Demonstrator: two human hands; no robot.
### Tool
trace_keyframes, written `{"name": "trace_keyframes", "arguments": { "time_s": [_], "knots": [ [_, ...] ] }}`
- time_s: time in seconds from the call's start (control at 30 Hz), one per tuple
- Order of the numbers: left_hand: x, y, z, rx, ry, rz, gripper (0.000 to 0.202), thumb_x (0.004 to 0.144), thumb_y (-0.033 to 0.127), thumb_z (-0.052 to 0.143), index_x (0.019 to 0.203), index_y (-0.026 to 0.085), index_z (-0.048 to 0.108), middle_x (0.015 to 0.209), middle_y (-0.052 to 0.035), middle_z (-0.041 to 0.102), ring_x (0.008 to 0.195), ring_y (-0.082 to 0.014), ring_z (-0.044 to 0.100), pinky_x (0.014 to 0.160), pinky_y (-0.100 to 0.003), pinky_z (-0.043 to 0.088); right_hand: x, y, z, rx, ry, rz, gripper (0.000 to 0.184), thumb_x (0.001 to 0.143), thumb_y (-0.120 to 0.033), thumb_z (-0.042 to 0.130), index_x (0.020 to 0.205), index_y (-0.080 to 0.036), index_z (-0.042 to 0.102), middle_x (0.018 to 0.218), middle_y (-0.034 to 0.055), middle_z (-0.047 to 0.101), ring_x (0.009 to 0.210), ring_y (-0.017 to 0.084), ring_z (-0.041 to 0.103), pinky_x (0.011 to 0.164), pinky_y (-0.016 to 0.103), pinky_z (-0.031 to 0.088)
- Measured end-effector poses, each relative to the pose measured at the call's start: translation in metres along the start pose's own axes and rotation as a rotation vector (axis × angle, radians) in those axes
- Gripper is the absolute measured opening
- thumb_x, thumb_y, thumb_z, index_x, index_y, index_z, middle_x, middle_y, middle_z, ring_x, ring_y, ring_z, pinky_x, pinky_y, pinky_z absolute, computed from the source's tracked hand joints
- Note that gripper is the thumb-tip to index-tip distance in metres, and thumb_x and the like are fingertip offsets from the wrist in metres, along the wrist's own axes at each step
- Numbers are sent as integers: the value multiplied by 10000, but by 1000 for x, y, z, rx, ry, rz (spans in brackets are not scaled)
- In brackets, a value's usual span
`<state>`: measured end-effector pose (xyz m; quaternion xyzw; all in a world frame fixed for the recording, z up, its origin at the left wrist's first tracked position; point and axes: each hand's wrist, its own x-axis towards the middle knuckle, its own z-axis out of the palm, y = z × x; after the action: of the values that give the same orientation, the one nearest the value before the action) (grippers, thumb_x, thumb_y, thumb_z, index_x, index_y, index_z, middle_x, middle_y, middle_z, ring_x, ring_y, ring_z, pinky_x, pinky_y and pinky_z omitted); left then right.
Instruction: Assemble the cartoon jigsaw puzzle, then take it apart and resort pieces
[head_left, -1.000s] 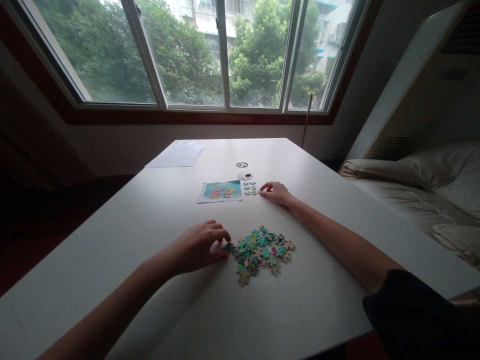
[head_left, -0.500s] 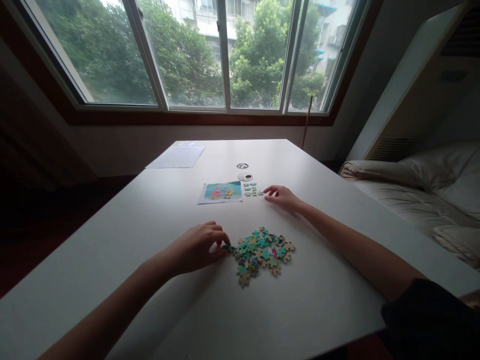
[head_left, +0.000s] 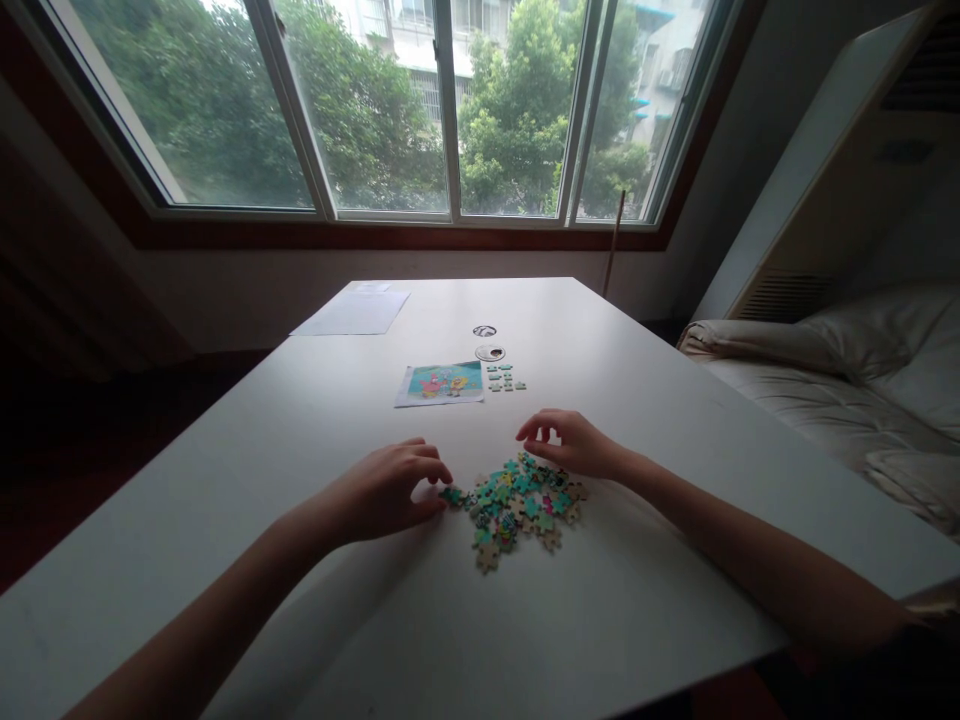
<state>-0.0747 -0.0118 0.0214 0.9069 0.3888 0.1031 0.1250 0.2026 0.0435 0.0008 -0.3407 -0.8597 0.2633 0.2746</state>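
A loose pile of jigsaw puzzle pieces (head_left: 517, 500), mostly teal with some bare brown backs, lies on the white table (head_left: 360, 620). At its left edge is my left hand (head_left: 397, 488), thumb and forefinger apart beside a dark teal puzzle piece (head_left: 452, 495). My right hand (head_left: 574, 443) hovers over the far side of the pile, fingers loosely bent and parted, with nothing visible between them. Beyond the hands, several separate puzzle pieces (head_left: 508, 378) sit in small rows just right of a colourful cartoon picture sheet (head_left: 444, 382).
Two round flat items (head_left: 490, 353) lie behind the picture sheet. White papers (head_left: 352, 312) rest at the table's far left. A thin stick (head_left: 613, 245) leans near the window, and a padded sofa (head_left: 810, 370) stands along the right.
My right hand has come back from the small rows of pieces to the pile. The left hand has drawn slightly left, its fingertips parting from the piece beside it.
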Motion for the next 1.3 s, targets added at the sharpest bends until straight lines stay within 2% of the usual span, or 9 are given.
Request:
{"name": "trace_keyframes", "arguments": {
  "time_s": [0.1,0.27,0.47,0.63,0.83,1.0,1.3],
  "knots": [
    [2,1,3,5,-10,12,154,759,197,565,869,265,650,813,-4,622,766,-149,558,687,-247,419,-2,-13,5,1,-24,-63,123,771,-178,566,849,-149,656,782,41,634,648,95,547,614,221,460],
    [4,0,8,-20,9,15,80,755,188,558,801,218,617,786,-13,600,737,-142,540,675,-240,410,-5,-23,10,-19,-53,-150,124,791,-174,552,857,-152,655,794,46,635,658,96,558,632,217,465],
    [5,5,6,-213,46,22,48,769,186,528,728,173,548,726,3,563,683,-112,497,655,-222,398,-10,-28,17,-66,-44,-225,112,797,-189,552,828,-154,654,774,50,644,665,111,571,646,227,459],
    [11,21,1,-543,16,-146,154,791,295,557,758,146,574,695,9,559,609,-89,455,542,-193,369,-13,-32,22,-105,-22,-308,115,801,-252,572,837,-177,650,769,37,654,678,117,582,675,240,444],
    [19,25,17,-793,90,-269,252,754,370,620,793,121,620,686,-12,592,609,-101,490,550,-211,391,-14,-35,25,-173,94,-352,114,794,-288,596,794,-183,643,734,23,651,644,110,570,650,243,408],
    [19,26,24,-794,120,-286,262,747,382,630,791,123,636,671,-9,593,591,-98,484,541,-211,382,-14,-34,27,-196,135,-377,119,798,-292,595,773,-181,631,719,17,649,639,105,570,639,240,395],
    [23,29,23,-806,141,-311,261,737,381,632,785,124,646,678,-14,606,595,-105,490,553,-221,387,-15,-32,26,-232,173,-455,132,818,-299,574,809,-180,628,740,26,643,663,107,566,640,237,403]
  ]
}}
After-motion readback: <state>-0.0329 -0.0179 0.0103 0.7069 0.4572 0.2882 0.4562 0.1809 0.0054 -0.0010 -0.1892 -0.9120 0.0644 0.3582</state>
